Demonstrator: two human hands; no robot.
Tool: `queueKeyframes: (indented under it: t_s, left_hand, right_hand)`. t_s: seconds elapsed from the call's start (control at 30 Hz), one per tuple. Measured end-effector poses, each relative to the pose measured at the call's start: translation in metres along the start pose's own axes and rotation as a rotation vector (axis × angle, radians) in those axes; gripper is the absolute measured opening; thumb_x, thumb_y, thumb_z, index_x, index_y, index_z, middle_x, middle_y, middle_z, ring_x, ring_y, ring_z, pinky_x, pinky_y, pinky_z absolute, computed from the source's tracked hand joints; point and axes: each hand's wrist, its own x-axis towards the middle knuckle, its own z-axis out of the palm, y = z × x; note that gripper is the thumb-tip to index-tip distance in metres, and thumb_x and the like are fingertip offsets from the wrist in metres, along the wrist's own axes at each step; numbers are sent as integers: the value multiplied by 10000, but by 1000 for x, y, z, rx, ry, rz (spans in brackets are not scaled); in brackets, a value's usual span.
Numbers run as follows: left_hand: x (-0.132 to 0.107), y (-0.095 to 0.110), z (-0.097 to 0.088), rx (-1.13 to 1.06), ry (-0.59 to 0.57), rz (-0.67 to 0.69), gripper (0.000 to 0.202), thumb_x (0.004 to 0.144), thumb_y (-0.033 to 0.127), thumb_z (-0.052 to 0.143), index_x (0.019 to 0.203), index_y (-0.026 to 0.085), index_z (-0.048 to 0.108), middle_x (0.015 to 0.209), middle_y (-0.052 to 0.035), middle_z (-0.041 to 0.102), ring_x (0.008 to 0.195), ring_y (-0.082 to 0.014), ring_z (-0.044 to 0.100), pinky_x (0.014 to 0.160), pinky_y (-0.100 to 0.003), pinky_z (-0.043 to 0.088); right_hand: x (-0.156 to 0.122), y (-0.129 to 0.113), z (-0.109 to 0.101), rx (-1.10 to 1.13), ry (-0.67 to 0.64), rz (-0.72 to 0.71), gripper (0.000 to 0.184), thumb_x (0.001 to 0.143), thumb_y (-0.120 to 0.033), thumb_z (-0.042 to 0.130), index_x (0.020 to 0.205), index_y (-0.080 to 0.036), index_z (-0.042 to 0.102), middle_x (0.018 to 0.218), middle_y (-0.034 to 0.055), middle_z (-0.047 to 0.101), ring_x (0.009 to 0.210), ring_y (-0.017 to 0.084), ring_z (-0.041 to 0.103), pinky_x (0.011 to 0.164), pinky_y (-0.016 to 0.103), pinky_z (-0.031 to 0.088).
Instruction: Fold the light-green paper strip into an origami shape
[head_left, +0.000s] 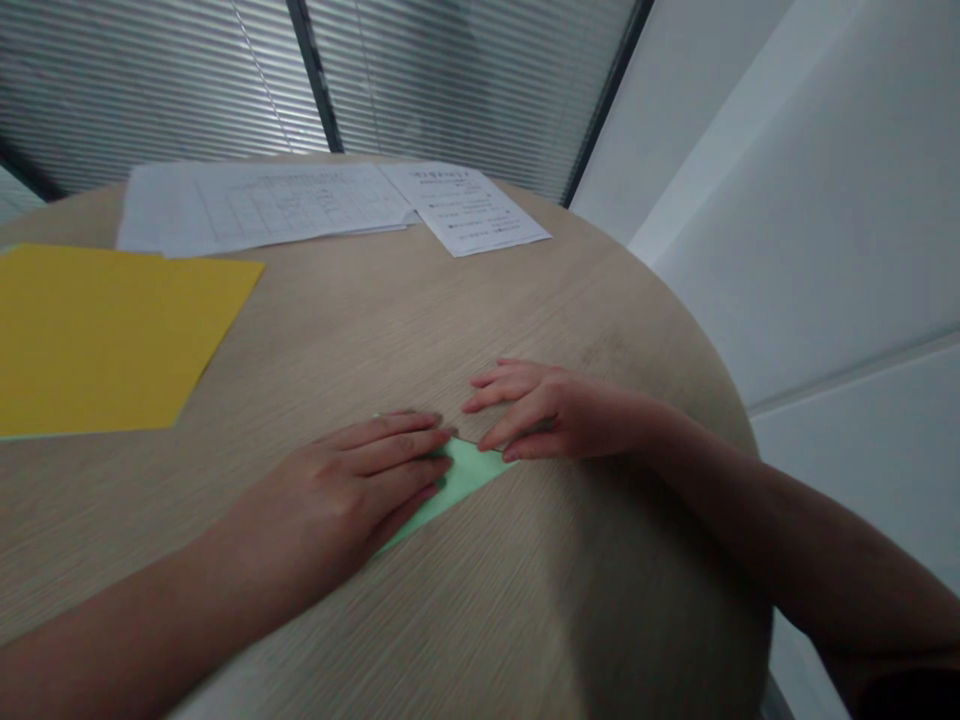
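Flatly, left hand (pixel 352 485) and right hand (pixel 551 412), grip open, press green paper (pixel 466 470) onto wooden table (pixel 375 310) near blinds (pixel 465 70).

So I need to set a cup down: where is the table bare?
Bare: between the yellow sheet, white papers and right hand; also the near edge, below the green paper. Crowded where left hand and right press that paper.

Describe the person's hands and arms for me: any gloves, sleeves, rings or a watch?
The left hand and right hand are bare: no gloves, rings or bracelets show. Both forearms are uncovered, no watch in sight. A dark patch at the right arm's upper end may be a sleeve edge; too blurred to be sure.
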Motion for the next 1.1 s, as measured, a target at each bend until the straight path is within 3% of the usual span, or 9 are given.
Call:
queueKeyframes:
  t_s: [0.67,0.9,1.0,1.1]
  left_hand:
    - [1,0,0,35,21,21,311,1068,252,491,1125,184,789,1248,-96,762,1146,-265,726,1007,-438,618]
    - [-1,-1,0,44,6,21,324,1076,261,477,1137,185,786,1265,-97,755,1162,-268,719,1003,-437,621]
    - [-1,0,0,55,-6,16,328,1077,259,472,1134,183,786,1252,-100,759,1148,-272,724,992,-454,626]
    - [1,3,0,42,4,-3,316,1072,254,486,1100,192,794,1229,-100,764,1136,-269,726,994,-458,622]
  right_hand:
    - [-4,1,-7,29,-108,71,198,990,-260,685,1157,-288,787,1477,64,631,1455,251,483,1241,498,251]
    - [-7,-1,-12,34,-138,107,207,976,-231,695,1147,-291,795,1484,54,629,1471,259,470,1245,495,284]
    - [-8,-5,-12,27,-98,104,200,998,-231,657,1133,-278,798,1434,55,667,1445,248,504,1229,478,327]
    - [-6,-11,-5,20,31,84,230,1025,-259,613,1190,-257,773,1379,70,701,1400,227,549,1198,442,384]
